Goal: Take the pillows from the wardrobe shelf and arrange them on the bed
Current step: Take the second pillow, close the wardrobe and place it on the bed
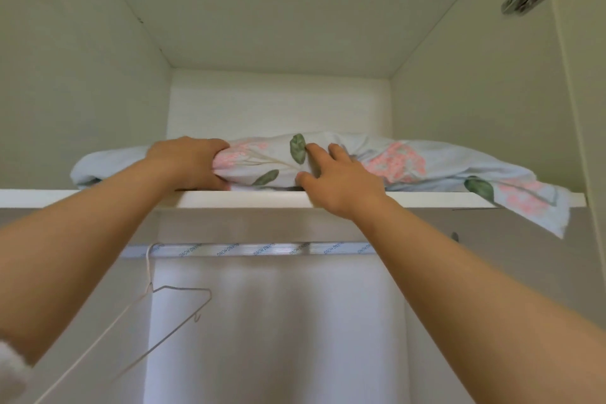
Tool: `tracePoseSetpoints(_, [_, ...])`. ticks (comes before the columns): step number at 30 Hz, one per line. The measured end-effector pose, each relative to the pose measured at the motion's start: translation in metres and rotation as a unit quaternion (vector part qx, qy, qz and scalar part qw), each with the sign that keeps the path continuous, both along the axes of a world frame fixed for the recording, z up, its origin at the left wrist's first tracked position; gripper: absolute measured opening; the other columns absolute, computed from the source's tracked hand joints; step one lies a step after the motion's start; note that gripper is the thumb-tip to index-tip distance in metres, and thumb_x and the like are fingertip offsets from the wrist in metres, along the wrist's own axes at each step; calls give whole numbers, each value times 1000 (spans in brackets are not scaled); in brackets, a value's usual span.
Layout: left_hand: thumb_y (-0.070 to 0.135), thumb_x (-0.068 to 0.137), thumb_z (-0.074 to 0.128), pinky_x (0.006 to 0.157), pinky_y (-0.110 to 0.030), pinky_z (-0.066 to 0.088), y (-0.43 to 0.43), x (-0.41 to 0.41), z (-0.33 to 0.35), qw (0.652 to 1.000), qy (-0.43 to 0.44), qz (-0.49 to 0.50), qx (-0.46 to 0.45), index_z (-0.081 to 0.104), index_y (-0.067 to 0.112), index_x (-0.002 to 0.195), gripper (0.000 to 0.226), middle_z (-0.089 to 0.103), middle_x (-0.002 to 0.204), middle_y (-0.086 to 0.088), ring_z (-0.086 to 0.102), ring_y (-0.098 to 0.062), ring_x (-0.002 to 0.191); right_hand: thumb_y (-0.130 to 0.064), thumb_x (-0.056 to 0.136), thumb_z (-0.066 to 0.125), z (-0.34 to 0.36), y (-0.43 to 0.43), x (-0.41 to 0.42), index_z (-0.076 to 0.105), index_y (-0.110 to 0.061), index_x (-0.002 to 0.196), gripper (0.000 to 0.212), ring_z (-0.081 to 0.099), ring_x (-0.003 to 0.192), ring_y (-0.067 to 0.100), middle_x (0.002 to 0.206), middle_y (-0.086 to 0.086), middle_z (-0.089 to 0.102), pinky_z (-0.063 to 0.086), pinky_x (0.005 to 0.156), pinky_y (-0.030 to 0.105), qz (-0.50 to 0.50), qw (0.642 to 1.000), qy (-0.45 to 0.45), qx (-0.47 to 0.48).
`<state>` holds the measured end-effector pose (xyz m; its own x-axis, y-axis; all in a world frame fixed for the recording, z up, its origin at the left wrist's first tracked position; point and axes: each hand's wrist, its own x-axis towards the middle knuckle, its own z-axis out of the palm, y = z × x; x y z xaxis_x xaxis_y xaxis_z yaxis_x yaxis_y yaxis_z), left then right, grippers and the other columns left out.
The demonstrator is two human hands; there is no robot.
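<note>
on the wardrobe shelf (98,198), the left hand (188,162) bunches the floral pillow (262,157) in a curled grip. the pillow's long axis runs nine to three o'clock, lying at twelve o'clock from both hands. the right hand (337,182) rests on it, fingers spread.

A pale blue pillow (265,157) with pink flowers and green leaves lay across the wardrobe shelf (246,199), right corner drooping over the near edge; possibly two stacked.
</note>
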<state>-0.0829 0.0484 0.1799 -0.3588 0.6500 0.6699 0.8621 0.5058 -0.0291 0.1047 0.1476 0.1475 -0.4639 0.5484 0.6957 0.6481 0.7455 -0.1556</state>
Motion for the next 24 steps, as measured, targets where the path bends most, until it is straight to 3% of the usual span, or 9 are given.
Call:
tracePoseSetpoints(2, [43,80,61,78,-33,48,-2,-4,1,998,52,10,24,53,28,89,19,66,105,-4,57,-28,92,-46,94,25,-1,-1,0,13,-35,144,53,18,142,29,158,-2,7,29,104,50,-1,1000,-18,0])
tracePoseSetpoints(3, [41,82,60,70,-30,45,-4,-3,0,997,69,14,30,51,27,80,17,66,96,-5,54,-27,83,-46,94,24,-1,0,0,13,-35,145,53,17,142,29,158,-2,5,28,104,50,0,1000,-26,-3])
tracePoseSetpoints(7, [40,82,61,61,-29,38,-13,8,-5,995,94,-13,43,44,22,61,33,55,72,-5,47,-27,70,-50,90,29,9,11,-2,10,-32,146,62,17,143,29,158,-1,8,24,111,50,20,996,-71,-44])
tracePoseSetpoints(9, [41,81,60,60,-29,36,-19,19,-5,992,114,-27,42,40,23,57,37,53,70,-4,48,-28,70,-53,87,34,14,18,-5,9,-30,147,69,15,144,28,159,-2,9,20,114,50,37,994,-72,-75])
tracePoseSetpoints(13, [37,83,58,61,-29,34,-27,53,-10,984,152,-43,77,54,20,72,20,65,88,-12,59,-35,85,-59,73,41,16,21,-10,18,-31,146,82,24,141,29,157,-2,19,23,114,49,53,992,-48,-106])
tracePoseSetpoints(15, [27,84,55,62,-31,32,-22,75,-15,979,179,-24,98,62,16,88,13,66,99,-15,60,-37,92,-62,62,34,16,34,-15,24,-33,143,86,35,135,30,153,-1,29,29,109,51,51,993,-21,-102])
tracePoseSetpoints(18, [23,85,52,64,-31,32,-24,100,-21,973,208,-12,96,61,13,101,21,66,106,-15,60,-36,97,-46,74,28,10,16,-8,36,-24,135,65,48,121,34,140,6,47,37,102,50,16,997,3,-76])
tracePoseSetpoints(21, [46,83,53,74,-33,35,-55,95,-20,972,220,-32,69,55,21,115,41,64,115,-8,56,-31,107,-30,89,32,-3,-3,3,39,-16,130,43,48,118,37,133,12,50,33,98,45,-42,998,41,-25])
tracePoseSetpoints(24, [62,66,62,100,-45,29,-97,68,-20,978,207,0,-14,31,37,135,79,42,142,2,36,-27,130,-26,89,41,-9,-20,2,31,-14,137,51,39,125,37,143,12,39,29,100,46,-22,996,89,14])
